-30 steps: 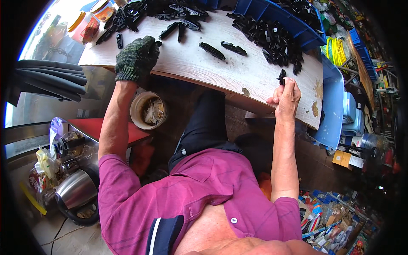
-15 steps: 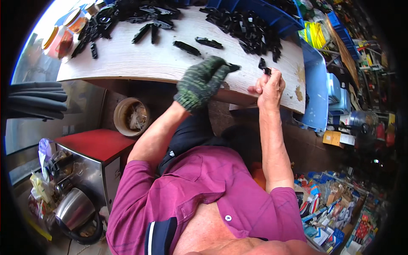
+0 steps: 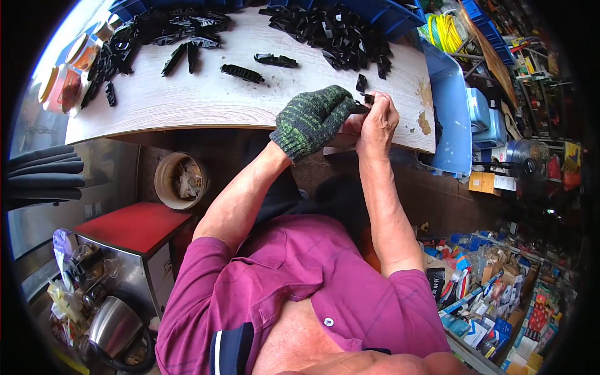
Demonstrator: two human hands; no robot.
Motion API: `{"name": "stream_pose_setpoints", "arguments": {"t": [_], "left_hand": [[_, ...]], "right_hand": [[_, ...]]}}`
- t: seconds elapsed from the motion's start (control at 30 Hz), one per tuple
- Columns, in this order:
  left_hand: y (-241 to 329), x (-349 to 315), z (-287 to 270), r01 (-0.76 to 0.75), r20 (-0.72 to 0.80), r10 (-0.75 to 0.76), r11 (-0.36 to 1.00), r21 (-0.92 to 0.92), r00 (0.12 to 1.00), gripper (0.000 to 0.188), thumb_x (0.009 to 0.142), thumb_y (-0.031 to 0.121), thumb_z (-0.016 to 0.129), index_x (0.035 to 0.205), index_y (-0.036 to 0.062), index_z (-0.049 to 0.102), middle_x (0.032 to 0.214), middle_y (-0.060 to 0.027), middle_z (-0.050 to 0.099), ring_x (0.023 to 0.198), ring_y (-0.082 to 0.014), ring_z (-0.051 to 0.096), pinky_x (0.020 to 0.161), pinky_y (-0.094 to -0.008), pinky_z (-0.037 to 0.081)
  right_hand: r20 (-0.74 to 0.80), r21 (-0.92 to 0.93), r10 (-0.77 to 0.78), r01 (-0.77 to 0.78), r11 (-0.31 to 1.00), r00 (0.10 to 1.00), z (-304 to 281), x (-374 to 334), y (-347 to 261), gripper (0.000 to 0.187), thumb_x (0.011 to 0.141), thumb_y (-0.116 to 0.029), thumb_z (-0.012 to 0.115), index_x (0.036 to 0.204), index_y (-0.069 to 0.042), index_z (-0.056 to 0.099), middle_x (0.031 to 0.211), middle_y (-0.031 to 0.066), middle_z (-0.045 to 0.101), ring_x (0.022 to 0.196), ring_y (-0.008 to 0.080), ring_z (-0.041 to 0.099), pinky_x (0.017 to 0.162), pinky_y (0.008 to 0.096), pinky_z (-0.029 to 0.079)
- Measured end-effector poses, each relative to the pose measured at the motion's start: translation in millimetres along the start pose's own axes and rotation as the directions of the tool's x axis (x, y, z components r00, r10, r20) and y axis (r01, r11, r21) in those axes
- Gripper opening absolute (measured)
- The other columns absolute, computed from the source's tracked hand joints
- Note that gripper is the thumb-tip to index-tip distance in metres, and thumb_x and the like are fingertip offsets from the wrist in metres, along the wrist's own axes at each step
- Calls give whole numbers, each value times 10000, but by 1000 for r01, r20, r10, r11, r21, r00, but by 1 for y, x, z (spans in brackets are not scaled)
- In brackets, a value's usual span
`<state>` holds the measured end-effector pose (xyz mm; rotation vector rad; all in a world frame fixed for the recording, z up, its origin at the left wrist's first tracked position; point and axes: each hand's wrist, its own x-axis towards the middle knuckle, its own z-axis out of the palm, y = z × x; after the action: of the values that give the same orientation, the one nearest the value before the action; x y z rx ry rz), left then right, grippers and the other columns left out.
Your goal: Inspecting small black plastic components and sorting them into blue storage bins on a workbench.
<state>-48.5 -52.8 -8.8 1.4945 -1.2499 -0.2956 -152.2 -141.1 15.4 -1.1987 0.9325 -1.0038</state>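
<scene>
My left hand [image 3: 317, 120], in a dark green knitted glove, is closed round a black plastic part [image 3: 359, 109] whose end sticks out past the fingers. Bare and closed, my right hand [image 3: 379, 124] pinches a small black plastic piece [image 3: 368, 98] right beside it. Both hands meet over the front edge of the white wood-grain table [image 3: 169, 103]. A loose black piece [image 3: 361, 82] lies just beyond them. Two longer black parts [image 3: 242, 73] rest farther back, left of the hands. The exact shape of what I hold is partly covered by my fingers.
Heaps of black plastic parts [image 3: 340, 37] cover the table's back, before blue bins [image 3: 390, 22]. Jars [image 3: 61, 87] stand at the left edge. A light-blue tub [image 3: 451, 112] adjoins the right side. Below are a bucket [image 3: 164, 181] and a red-topped cabinet [image 3: 134, 226].
My two hands have come together, the left moving right and the right moving slightly left, so the held black pieces now sit side by side. The whole view has shifted a little.
</scene>
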Motion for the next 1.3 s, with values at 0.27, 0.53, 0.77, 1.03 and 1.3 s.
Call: {"name": "stream_pose_setpoints", "arguments": {"t": [0.27,0.53,0.77,1.03,1.3], "left_hand": [[3,7,10,182,-20,-181,983,34,983,248,993,231,555,1131,51,655,957,-176,695,894,-353,681,778,-409,530],[5,3,36,26,-101,2,961,275,995,338,868,71,601,1198,-6,608,1148,-213,617,994,-386,634,807,-451,542],[2,6,22,2,-61,9,983,183,998,199,985,179,529,1053,33,645,955,-179,660,885,-373,650,734,-446,504],[12,2,22,204,-72,-207,978,-49,976,176,983,178,559,1034,39,653,933,-174,681,870,-363,668,721,-410,514],[9,6,55,-50,-226,109,966,254,968,254,951,212,555,1066,-8,608,1047,-218,644,843,-402,647,687,-486,514]], "right_hand": [[59,-16,8,-7,1000,998,-3,3,2,264,990,-248,458,802,-69,507,570,17,435,362,115,421,356,286,448],[-20,-47,49,-50,998,999,-14,9,12,301,970,-343,485,781,-113,531,541,37,525,387,137,445,372,289,335],[-28,-4,59,-59,998,998,-8,5,7,298,962,-357,507,845,-89,566,508,72,522,367,180,486,361,300,345],[-13,22,65,-64,998,998,-12,2,3,242,959,-330,505,876,-107,548,546,98,565,383,201,552,361,292,410],[-4,-95,-142,141,985,990,-25,8,18,285,988,-206,512,749,-55,470,620,-3,421,524,95,417,493,292,387]]}}
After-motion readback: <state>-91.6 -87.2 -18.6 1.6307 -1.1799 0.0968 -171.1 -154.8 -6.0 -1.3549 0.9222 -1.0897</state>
